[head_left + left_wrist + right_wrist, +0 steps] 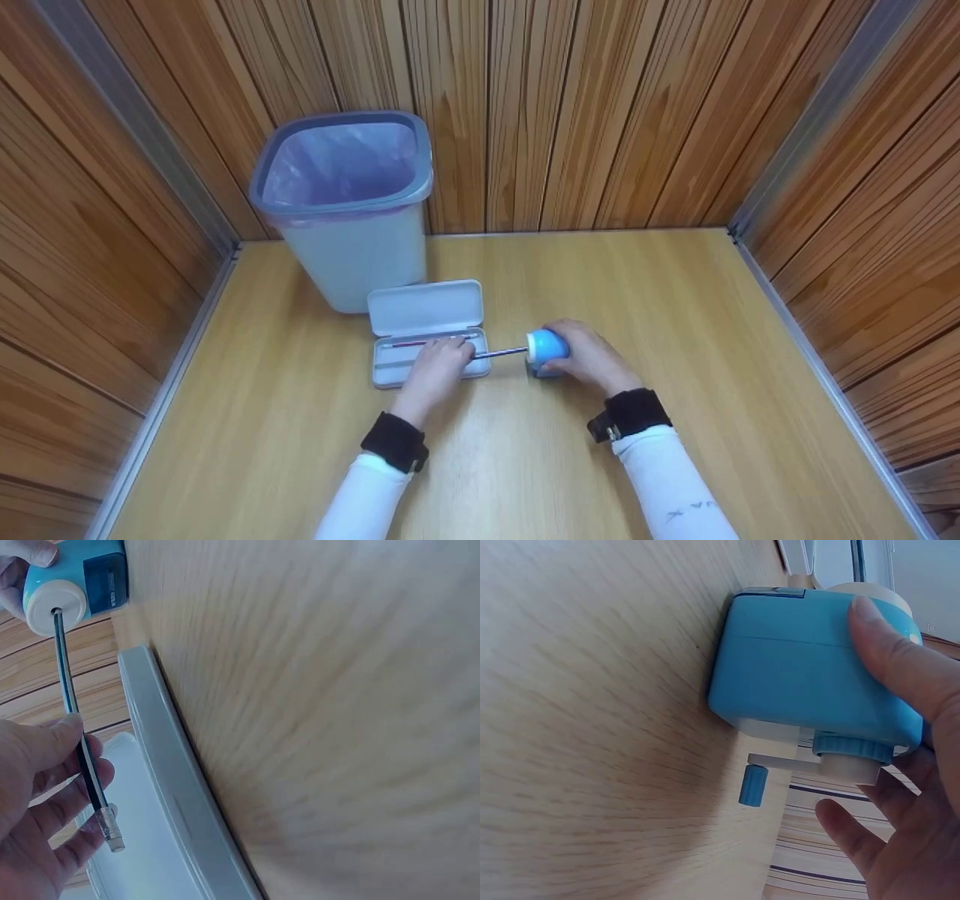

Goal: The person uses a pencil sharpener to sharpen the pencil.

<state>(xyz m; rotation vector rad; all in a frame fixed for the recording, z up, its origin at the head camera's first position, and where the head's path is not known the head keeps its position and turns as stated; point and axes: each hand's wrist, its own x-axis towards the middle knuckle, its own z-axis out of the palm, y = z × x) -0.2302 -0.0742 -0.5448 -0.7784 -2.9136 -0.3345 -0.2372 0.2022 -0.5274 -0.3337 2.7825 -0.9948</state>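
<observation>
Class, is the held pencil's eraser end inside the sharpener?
No: the eraser end is by the left hand; the pencil enters the crank sharpener opposite end first.

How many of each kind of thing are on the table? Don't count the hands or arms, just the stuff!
Bin: 1
Pencil case: 1, open
Blue sharpener: 1
Pencils: 2, one dark pencil in the left hand and one reddish pencil lying in the case
Total: 5 things
</observation>
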